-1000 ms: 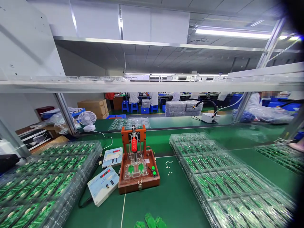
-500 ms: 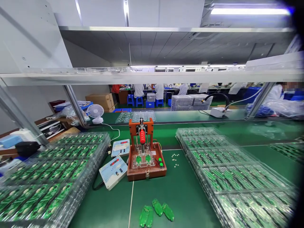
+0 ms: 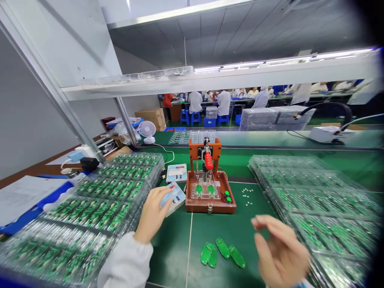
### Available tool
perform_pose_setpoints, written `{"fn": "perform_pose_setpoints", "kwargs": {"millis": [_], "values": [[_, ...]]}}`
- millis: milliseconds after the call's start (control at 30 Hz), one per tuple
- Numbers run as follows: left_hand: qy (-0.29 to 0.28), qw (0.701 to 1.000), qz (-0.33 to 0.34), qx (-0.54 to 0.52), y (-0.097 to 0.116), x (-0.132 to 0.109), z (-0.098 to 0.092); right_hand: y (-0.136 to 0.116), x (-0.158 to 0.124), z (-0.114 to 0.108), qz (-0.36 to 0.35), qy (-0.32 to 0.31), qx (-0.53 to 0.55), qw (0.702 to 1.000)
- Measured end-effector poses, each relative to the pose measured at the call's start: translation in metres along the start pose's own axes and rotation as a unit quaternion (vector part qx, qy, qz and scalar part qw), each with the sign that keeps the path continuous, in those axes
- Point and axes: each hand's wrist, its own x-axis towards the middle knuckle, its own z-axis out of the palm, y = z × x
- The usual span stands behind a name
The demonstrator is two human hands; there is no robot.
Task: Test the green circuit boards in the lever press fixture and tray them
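My left hand lies over the edge of a white digital meter box, with the fingers gripping it. Just behind that box stands a second white meter with a red display. To the right is a wooden test jig with an orange frame, a red-handled clamp and green boards in its clear holder. My right hand hovers over the green mat, fingers apart and holding nothing. Several loose green circuit boards lie between my hands.
Stacks of clear trays with green boards fill the bench's left, and more fill the right. Small white parts lie on the mat. Behind are a white fan, a white bench unit with a black hose and distant workers.
Both my hands have entered the view from below. My left hand has taken the front meter, which now sits closer to the jig. The view has swung right.
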Motion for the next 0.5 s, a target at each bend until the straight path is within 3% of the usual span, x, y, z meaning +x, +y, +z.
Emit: {"fn": "perform_pose_setpoints", "kwargs": {"millis": [100, 233, 367, 500], "values": [[-0.221, 0.964, -0.111, 0.094, -0.038, 0.035, 0.012, 0.029, 0.020, 0.021, -0.002, -0.017, -0.028, 0.999], [-0.416, 0.886, -0.120, 0.165, -0.060, 0.080, 0.029, 0.074, 0.030, 0.032, 0.055, 0.011, -0.017, 0.998], [-0.493, 0.843, -0.104, 0.187, -0.071, 0.114, 0.042, 0.095, 0.023, 0.027, 0.177, 0.016, 0.018, 0.984], [-0.523, 0.824, -0.096, 0.196, -0.084, 0.128, 0.049, 0.093, 0.022, 0.026, 0.201, 0.000, 0.027, 0.979]]}}
